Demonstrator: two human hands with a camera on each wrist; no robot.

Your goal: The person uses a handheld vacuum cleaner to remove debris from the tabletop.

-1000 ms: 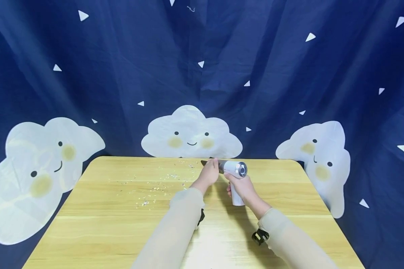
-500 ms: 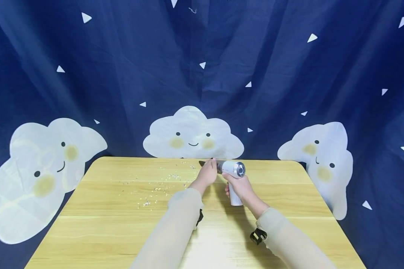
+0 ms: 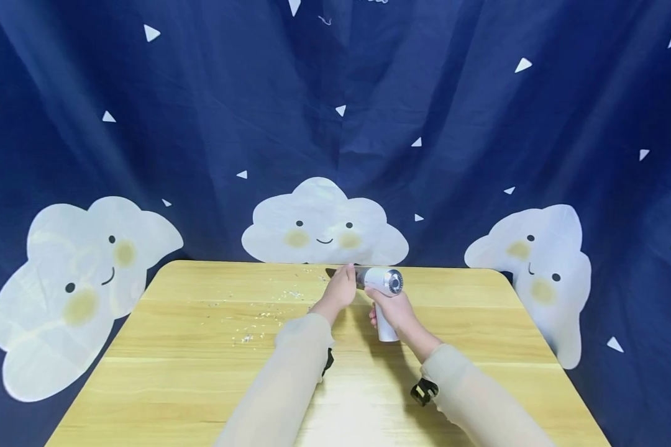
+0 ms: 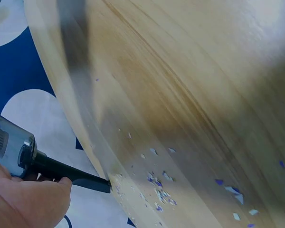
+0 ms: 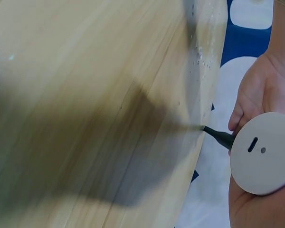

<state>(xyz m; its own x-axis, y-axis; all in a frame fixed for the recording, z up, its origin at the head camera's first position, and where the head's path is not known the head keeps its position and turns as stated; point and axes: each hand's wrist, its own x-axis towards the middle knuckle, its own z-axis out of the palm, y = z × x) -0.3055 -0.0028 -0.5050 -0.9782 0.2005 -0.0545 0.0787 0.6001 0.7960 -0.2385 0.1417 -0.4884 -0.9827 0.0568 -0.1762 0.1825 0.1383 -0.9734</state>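
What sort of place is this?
Probably a makeshift indoor corner, perhaps for filming: a blue cloth with smiling clouds stands behind and beside a wood-grained table littered with tiny scraps.

Your left hand (image 3: 341, 288) hides part of the dark nozzle (image 3: 330, 272), your right hand (image 3: 396, 308) part of the white handle (image 3: 387, 332).

pale beige sleeves (image 3: 279, 382) are worn with black wrist devices (image 3: 424, 392)

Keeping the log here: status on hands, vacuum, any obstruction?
Right hand grips handheld vacuum by handle; left hand holds its front. Nozzle near far edge of table. Scraps lie nearby; no obstruction seen.
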